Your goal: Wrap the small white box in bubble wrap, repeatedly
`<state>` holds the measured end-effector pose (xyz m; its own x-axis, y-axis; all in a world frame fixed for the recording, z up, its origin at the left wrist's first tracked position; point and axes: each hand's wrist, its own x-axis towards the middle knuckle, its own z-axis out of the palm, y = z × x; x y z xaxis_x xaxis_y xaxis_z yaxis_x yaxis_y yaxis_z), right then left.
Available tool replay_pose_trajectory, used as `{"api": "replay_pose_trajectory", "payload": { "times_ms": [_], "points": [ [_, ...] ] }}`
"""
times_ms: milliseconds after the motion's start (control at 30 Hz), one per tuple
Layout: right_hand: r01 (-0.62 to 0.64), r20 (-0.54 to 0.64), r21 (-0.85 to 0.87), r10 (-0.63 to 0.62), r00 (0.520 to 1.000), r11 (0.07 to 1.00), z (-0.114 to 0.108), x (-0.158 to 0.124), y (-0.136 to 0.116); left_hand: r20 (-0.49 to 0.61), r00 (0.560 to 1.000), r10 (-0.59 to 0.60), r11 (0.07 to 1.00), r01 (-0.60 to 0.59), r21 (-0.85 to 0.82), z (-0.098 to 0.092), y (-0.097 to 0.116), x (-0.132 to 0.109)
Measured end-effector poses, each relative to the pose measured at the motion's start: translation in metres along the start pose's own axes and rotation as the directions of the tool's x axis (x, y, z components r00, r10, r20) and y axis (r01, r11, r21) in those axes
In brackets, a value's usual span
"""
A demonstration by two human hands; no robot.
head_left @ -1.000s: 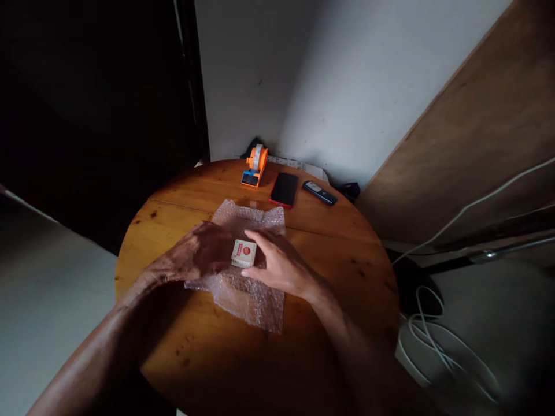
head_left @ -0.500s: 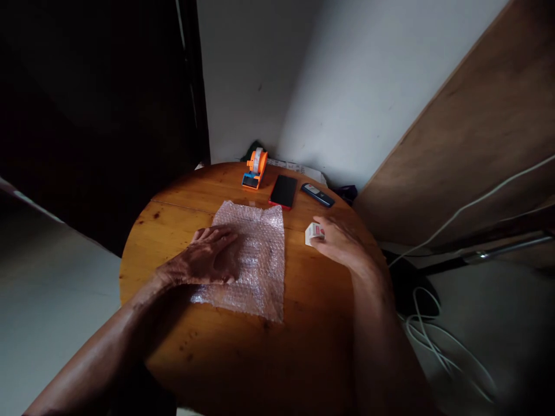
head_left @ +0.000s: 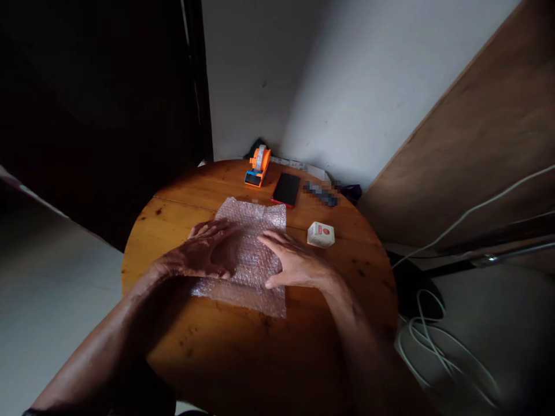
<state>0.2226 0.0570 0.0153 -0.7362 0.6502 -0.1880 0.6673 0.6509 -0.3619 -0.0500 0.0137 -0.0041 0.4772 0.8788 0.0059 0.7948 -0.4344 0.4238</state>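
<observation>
A crinkled sheet of bubble wrap [head_left: 249, 293] is laid on the wooden worktop [head_left: 347, 306]. The left hand [head_left: 202, 254] and the right hand [head_left: 297, 263] are held at its 2 sides, thumbs and fingers spread wide, with nothing gripped; whether the sheet is pressed by either cannot be told. 1 small white box [head_left: 321, 234] is set off the sheet, just beyond the right hand, and could be knocked by an outward sweep of that wrist. The light sheet could be skewed by uneven pressure from the hands.
</observation>
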Motion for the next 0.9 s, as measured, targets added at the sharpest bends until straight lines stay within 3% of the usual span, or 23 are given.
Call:
{"api": "replay_pose_trajectory", "payload": {
  "times_ms": [633,833,900],
  "points": [
    [-0.076,-0.013,-0.021,0.076,0.997,0.997,-0.007,-0.006,0.008,0.046,0.996,-0.071,0.997,0.072,-0.025,-0.008,-0.011,-0.006],
    [-0.016,-0.265,-0.069,-0.003,0.964,0.997,-0.005,0.001,0.001,0.078,0.992,-0.100,0.995,0.100,0.012,-0.010,-0.007,-0.005],
    [0.033,-0.264,-0.064,-0.049,0.963,0.997,-0.001,0.005,-0.006,0.066,0.993,-0.102,0.995,0.102,0.015,-0.007,-0.009,-0.004]
  ]
}}
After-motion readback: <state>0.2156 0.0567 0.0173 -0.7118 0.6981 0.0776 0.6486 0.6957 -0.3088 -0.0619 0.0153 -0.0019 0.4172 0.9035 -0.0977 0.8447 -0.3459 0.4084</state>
